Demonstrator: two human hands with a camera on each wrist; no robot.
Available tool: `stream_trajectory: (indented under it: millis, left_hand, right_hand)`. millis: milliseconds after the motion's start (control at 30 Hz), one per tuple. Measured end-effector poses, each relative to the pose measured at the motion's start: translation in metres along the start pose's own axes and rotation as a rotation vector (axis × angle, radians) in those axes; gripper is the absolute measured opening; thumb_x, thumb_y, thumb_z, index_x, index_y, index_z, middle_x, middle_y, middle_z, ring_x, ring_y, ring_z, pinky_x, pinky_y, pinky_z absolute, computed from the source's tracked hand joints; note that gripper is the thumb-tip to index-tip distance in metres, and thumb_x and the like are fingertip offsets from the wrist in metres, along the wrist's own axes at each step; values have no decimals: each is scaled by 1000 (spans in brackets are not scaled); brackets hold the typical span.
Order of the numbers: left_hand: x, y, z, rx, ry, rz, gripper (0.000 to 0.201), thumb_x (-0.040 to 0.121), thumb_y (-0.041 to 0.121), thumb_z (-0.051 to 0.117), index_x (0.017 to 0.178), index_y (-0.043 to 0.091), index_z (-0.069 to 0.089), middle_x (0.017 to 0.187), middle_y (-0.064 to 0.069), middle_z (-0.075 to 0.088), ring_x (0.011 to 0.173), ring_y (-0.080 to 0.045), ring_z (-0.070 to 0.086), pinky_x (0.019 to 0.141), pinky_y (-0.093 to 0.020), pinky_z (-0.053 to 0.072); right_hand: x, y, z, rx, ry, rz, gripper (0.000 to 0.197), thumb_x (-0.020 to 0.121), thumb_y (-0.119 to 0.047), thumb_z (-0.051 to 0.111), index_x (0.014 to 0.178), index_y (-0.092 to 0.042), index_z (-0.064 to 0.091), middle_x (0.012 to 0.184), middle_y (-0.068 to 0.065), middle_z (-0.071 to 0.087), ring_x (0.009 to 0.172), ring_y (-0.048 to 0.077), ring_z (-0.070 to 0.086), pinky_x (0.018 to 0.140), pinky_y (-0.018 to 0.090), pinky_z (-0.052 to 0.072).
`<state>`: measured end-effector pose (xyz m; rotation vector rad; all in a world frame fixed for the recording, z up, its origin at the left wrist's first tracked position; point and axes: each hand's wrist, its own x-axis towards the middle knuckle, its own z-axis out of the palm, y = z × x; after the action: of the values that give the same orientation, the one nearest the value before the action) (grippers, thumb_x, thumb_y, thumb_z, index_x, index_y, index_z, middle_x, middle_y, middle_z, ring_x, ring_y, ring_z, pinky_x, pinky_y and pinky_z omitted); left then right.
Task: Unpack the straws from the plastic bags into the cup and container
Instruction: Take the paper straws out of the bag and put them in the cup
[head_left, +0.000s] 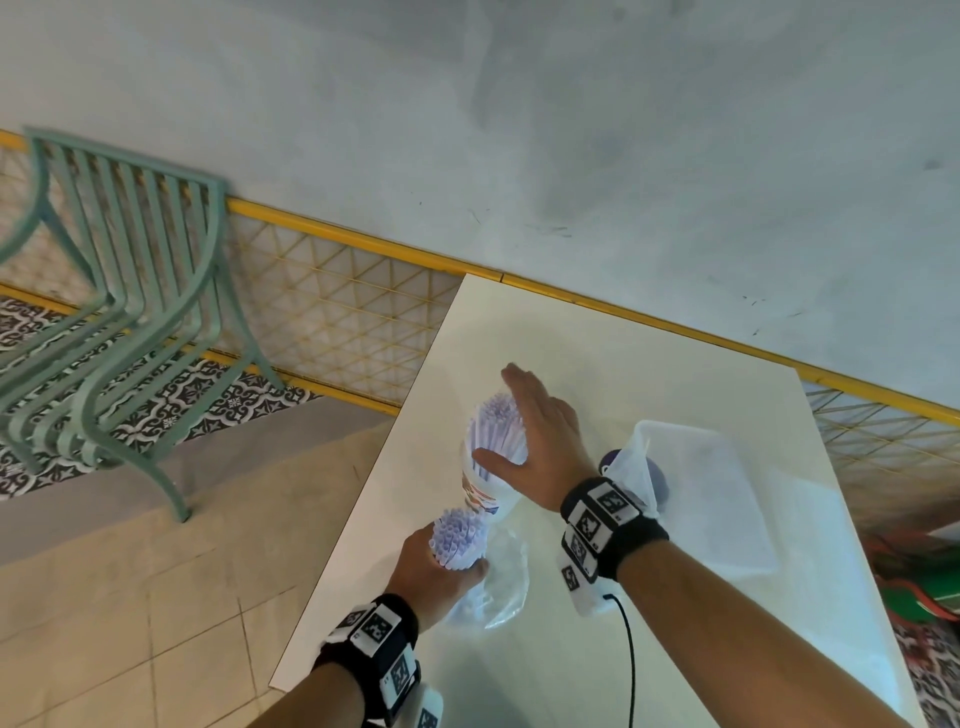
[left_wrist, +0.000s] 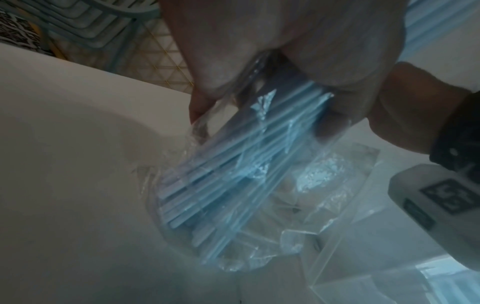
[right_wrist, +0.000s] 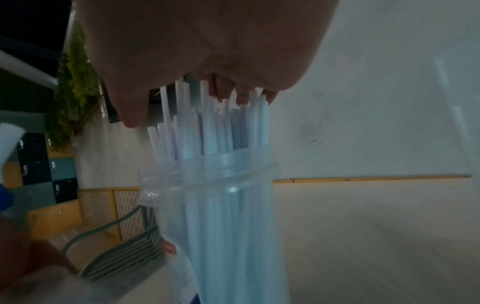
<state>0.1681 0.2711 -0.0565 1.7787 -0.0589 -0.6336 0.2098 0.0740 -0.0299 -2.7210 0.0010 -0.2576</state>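
Observation:
A clear plastic cup (head_left: 480, 486) stands on the white table (head_left: 597, 343), packed with pale lilac straws (head_left: 496, 426). My right hand (head_left: 535, 421) lies flat over those straws, fingers straight, palm on their tips (right_wrist: 207, 115). The cup's rim (right_wrist: 207, 164) shows below in the right wrist view. My left hand (head_left: 441, 566) grips a bundle of straws (head_left: 457, 535) still inside a clear plastic bag (head_left: 498, 582). In the left wrist view the bag (left_wrist: 259, 195) hangs crumpled below the fingers (left_wrist: 207, 78) with the straws (left_wrist: 233, 168) inside.
A clear rectangular container (head_left: 711, 483) sits right of the cup, with a crumpled plastic bag (head_left: 631, 462) at its near-left corner over something purple. A green metal chair (head_left: 119, 291) stands left of the table. A black cable (head_left: 628, 660) runs along my right forearm.

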Motion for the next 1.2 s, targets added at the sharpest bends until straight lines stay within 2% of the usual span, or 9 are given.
stream_trajectory:
  millis: [167,400,467,567,733,800,900,1000,1200]
  left_hand:
    - [4,-5,1,22,2,6,26,74,11,79,79,26,58,78,10,65,73,-7,64,57,-5,44]
    - [7,-8,1,39,5,26,28,75,11,79,77,27,57,77,8,64,73,-6,63,59,-4,45]
    - [6,-8,1,44,4,28,27,75,12,78,78,28,57,78,7,65,74,-7,63,59,-4,45]
    - [8,-11,1,47,8,34,25,75,11,78,77,27,58,76,8,64,72,-7,63,59,-4,46]
    - [9,-14,1,61,10,48,25,75,11,78,75,26,57,74,7,63,68,-5,61,58,-5,46]
    - [11,-16,2,53,15,42,25,74,11,79,76,25,58,74,7,64,70,-10,62,57,-5,46]
    - [13,-21,2,56,16,36,21,73,13,79,77,23,61,75,4,66,70,-12,63,56,-6,46]
    - [14,-23,2,61,-5,63,20,73,12,79,75,23,62,67,6,65,62,-2,61,56,-9,46]
    - [19,-31,1,-8,-82,119,27,69,8,84,86,22,67,76,10,73,71,-4,68,63,-15,51]
  right_hand:
    - [15,-13,-2,27,95,-125,81,87,-52,65,151,-34,18,161,-14,21,143,6,32,110,38,24]
    - [19,2,19,-305,22,-284,45,93,-51,53,133,-31,55,143,-14,52,136,14,45,106,38,23]
    - [21,3,17,-265,87,-284,39,92,-46,56,126,-30,62,136,-13,59,129,14,52,103,39,33]
    - [22,8,13,-195,130,-188,37,89,-30,65,126,-28,63,132,-11,63,125,17,57,97,39,47]
    - [16,-2,-2,-227,126,-197,38,98,-38,43,133,-29,56,141,-12,55,135,14,45,109,40,30]
    - [7,-16,-16,-88,196,-254,32,95,-18,49,123,-22,63,128,-9,64,119,14,57,98,42,43]
    - [-20,-32,-30,270,40,-237,39,84,6,52,112,-16,68,107,-7,71,92,6,66,82,26,54]
    - [-50,-36,-28,361,-247,-124,52,80,-2,60,128,-23,60,112,-13,65,81,3,59,73,7,42]
    - [-75,-25,9,512,-303,68,55,72,-19,85,124,-18,65,100,-17,66,66,5,58,67,9,45]
